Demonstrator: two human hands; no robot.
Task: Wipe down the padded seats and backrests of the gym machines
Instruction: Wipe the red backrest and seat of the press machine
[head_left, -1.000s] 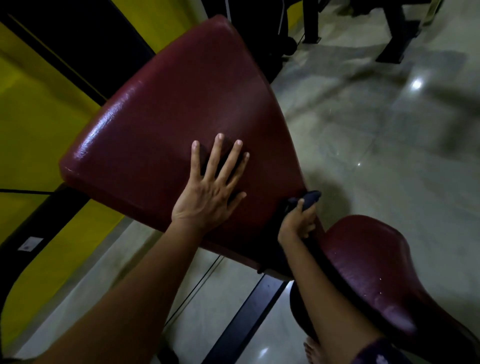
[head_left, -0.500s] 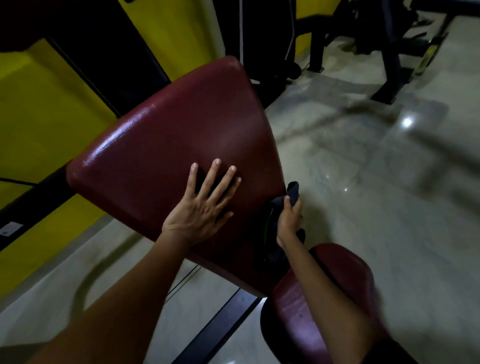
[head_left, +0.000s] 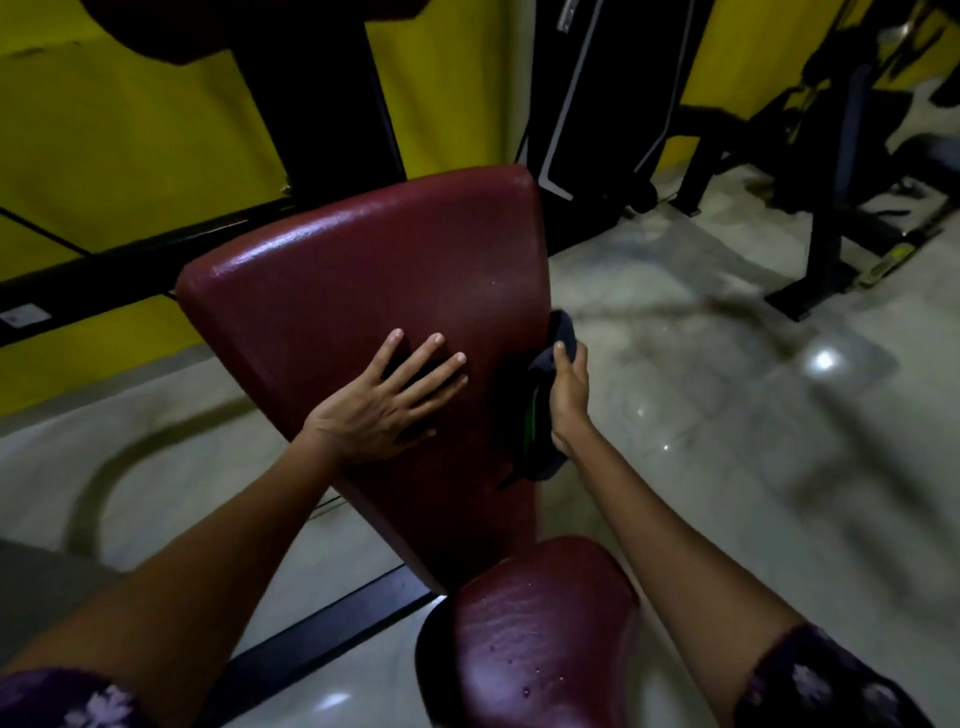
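Backrest (head_left: 363, 291), a dark red padded panel tilted on its frame, fills the middle of the head view, with the matching red seat (head_left: 540, 634) just below it at the bottom edge. The left hand (head_left: 382, 402) lies flat on the lower part of the pad, fingers straight and spread, pressing it steady and grasping nothing. The right hand (head_left: 569, 395) is clenched round a dark cloth (head_left: 545, 415), which it holds against the backrest's right-hand edge; part of the cloth hangs below the hand and a strip of green shows in its folds.

By my reading, the step in hand is wiping the side edge of the backrest while the other hand braces the panel. The broad face of the pad has a dull sheen, but I cannot tell which parts are already wiped. The next move probably calls for drawing the cloth along that edge or across the face, with firm, even pressure, and then going down to the seat, where a few small droplets sit on the surface.

No container shows here: no bucket, bottle or bin. Behind stand a yellow wall (head_left: 104, 156) and other black gym machines (head_left: 831, 171) on a pale tiled floor (head_left: 727, 415).
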